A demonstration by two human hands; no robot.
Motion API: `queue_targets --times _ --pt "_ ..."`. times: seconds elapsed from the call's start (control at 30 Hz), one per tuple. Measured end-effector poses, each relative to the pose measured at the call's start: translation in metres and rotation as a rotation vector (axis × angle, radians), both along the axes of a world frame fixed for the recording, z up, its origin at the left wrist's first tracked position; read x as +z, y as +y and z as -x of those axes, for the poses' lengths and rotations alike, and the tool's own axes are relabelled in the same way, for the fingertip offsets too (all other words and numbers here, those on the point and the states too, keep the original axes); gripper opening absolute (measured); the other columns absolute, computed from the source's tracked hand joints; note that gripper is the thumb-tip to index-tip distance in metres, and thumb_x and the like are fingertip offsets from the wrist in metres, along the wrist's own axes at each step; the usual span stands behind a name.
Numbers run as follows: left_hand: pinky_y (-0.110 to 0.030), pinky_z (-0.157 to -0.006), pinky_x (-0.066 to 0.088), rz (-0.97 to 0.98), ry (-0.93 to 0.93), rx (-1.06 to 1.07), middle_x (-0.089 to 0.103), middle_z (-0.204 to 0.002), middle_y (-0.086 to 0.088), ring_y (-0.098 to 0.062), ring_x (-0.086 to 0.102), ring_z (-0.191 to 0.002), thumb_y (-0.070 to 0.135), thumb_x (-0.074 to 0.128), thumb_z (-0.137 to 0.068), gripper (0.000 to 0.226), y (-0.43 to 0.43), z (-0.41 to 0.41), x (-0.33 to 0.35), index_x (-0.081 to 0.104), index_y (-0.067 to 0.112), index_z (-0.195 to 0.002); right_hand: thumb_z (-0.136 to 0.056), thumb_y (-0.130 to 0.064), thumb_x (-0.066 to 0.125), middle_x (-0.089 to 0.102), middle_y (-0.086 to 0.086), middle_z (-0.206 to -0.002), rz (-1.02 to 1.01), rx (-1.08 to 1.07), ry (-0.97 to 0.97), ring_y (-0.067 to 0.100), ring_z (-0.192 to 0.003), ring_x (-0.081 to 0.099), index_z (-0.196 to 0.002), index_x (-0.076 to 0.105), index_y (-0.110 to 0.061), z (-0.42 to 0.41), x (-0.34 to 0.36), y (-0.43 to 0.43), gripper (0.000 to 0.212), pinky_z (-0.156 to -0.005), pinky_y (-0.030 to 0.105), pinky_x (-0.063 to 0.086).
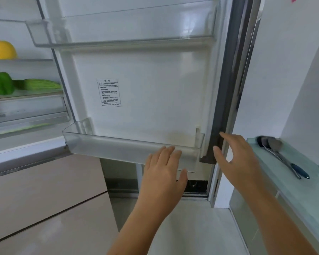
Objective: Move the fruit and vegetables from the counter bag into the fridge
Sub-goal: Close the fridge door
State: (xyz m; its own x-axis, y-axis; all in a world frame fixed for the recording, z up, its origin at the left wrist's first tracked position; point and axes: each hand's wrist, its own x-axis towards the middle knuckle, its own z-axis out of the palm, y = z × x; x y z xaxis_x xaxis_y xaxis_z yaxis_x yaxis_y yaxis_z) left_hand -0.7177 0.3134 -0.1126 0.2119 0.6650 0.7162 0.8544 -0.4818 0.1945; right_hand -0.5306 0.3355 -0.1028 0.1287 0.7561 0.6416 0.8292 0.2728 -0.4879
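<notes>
Yellow fruit: smooth yellow round fruit (2,49) on the upper glass fridge shelf (35,60), at the far left edge of view, partly cut off.
Green produce: glossy green bell pepper (0,82) and ribbed pale-green gourd (41,84) side by side on the lower glass shelf (44,92), above the clear crisper drawers (26,107).
Counter bag: not in view; cannot tell whether anything is left in it.
Stage, as a judgement: produce looks stowed; closing the white fridge door (145,85) seems to be the step in hand.
Left hand (164,173): grip open, empty, fingers spread flat against the front of the clear plastic lower door bin (118,146).
Right hand (238,159): grip open, empty, fingertips at the dark door edge seal (226,89), thumb apart from it.
Risk, pinch: fingers around the door edge could get caught between seal and cabinet if swung shut without letting go.
Risk, bin: pushing on the thin plastic bin instead of the door panel could flex it or pop it off its clips.
Risk, slam: hard swing could jolt the shelves; round fruit could roll.
Risk, gourd: end lies near the shelf front; might foul the upper clear door bin (122,32) on closing.
Desk: pale glass-topped desk (293,181) at right, carrying a metal spoon with dark blue handle (282,155), close to the right forearm; careless pull-back could knock it off.
</notes>
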Motion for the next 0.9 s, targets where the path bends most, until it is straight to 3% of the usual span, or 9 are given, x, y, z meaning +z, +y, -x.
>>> queue_targets --times 0.17,0.4,0.73,0.9 --pt "-0.04 -0.092 0.041 -0.015 0.007 -0.001 0.064 -0.113 -0.009 -0.028 0.058 -0.107 0.033 0.041 -0.081 0.044 0.013 -0.014 0.002 0.061 0.008 -0.111 -0.089 -0.043 0.046 0.032 0.008 -0.147 0.096 -0.015 -0.025 0.025 -0.134 0.029 -0.143 0.024 -0.02 -0.028 0.001 0.041 0.063 -0.107 0.048 0.03" --pt "-0.048 -0.092 0.046 -0.05 0.008 0.024 0.063 -0.116 -0.011 -0.029 0.056 -0.111 0.032 0.043 -0.082 0.043 0.023 -0.013 0.01 0.06 0.008 -0.113 -0.078 -0.063 0.035 0.011 0.005 -0.155 0.134 0.058 -0.003 0.024 -0.14 0.016 -0.146 -0.001 -0.022 -0.013 -0.012 0.066 0.088 -0.11 0.046 0.026" --pt "-0.045 -0.094 0.042 -0.061 0.012 0.059 0.063 -0.116 -0.012 -0.031 0.055 -0.111 0.03 0.044 -0.082 0.041 0.015 -0.003 0.006 0.061 0.007 -0.112 -0.081 -0.059 0.034 0.014 0.011 -0.153 0.047 0.056 0.091 0.028 -0.138 0.02 -0.147 0.004 -0.019 0.001 -0.019 0.058 0.082 -0.105 0.052 0.034" --pt "-0.044 -0.095 0.041 -0.061 -0.007 0.063 0.062 -0.117 -0.012 -0.031 0.054 -0.112 0.029 0.044 -0.082 0.041 -0.004 0.01 0.005 0.062 0.007 -0.111 -0.08 -0.057 0.034 0.011 0.01 -0.154 0.035 0.043 0.121 0.026 -0.14 0.014 -0.147 0.004 -0.018 0.014 -0.018 0.037 0.082 -0.11 0.045 0.026"
